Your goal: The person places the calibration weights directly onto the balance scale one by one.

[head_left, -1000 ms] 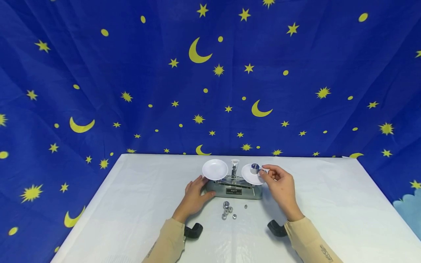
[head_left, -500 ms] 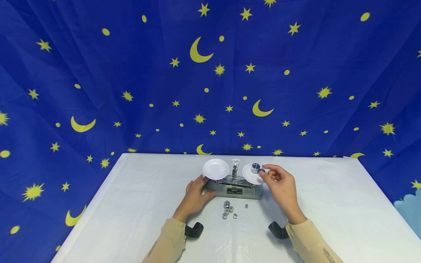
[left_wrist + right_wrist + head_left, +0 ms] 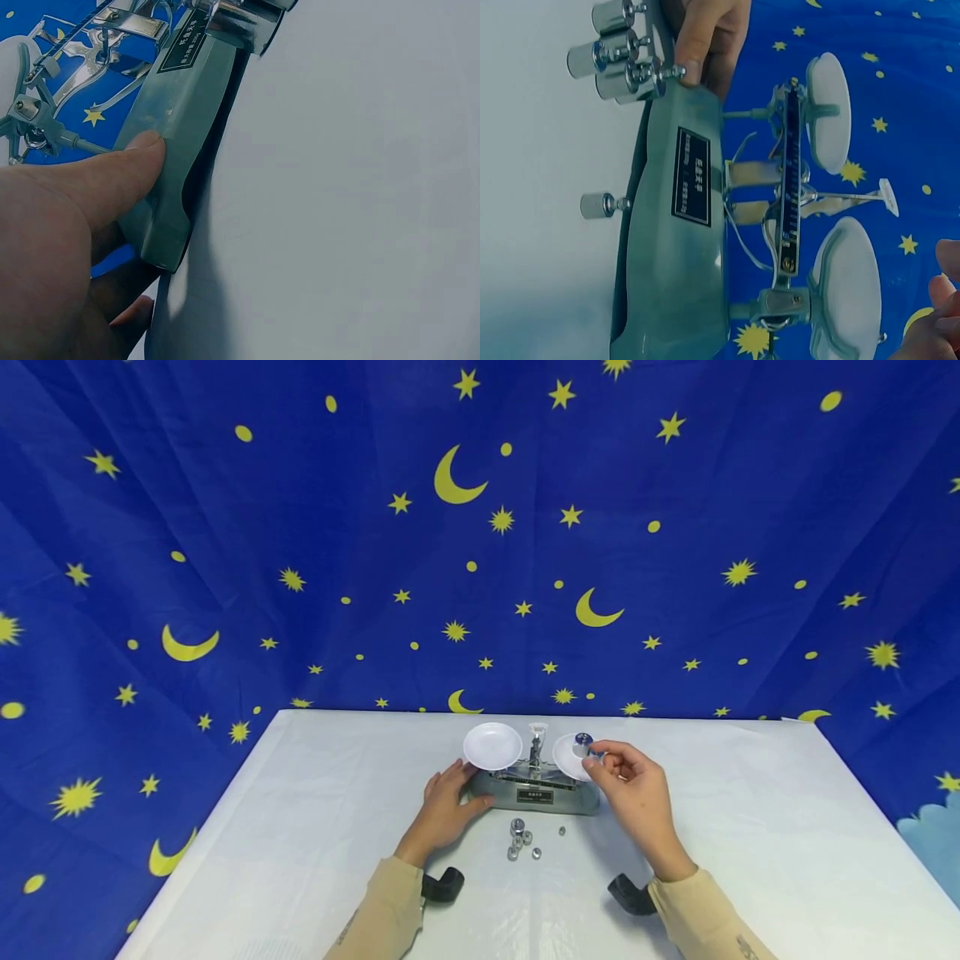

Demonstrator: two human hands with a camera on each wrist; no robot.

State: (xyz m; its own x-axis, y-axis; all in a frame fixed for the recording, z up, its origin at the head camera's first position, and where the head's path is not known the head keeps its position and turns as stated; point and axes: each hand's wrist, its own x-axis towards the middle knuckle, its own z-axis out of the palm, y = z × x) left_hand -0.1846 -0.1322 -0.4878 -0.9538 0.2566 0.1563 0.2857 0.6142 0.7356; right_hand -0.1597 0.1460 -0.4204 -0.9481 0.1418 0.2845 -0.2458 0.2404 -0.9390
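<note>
Cluster of shiny silver cylindrical weights point(image 3: 517, 827) blocked the front-centre approach to the grey-green metal balance base point(image 3: 573, 802); gap ran between it and one small silver weight point(image 3: 562, 831) to the right. Left hand point(image 3: 445, 808) occupied the base's left end, right hand point(image 3: 637, 789) the right-hand round white pan's point(image 3: 564, 758) outer side. Open room: white table point(image 3: 772, 814), outboard of both hands.

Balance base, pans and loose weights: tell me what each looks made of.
Base: probably painted metal, smooth grey-green with soft highlights; hard plastic isn't ruled out.
Pans: likely plastic, plain white and smooth, though coated metal could look the same.
Loose weights: metal, polished or plated, judging by their silvery, mirror-like shine; which metal I can't tell.
</note>
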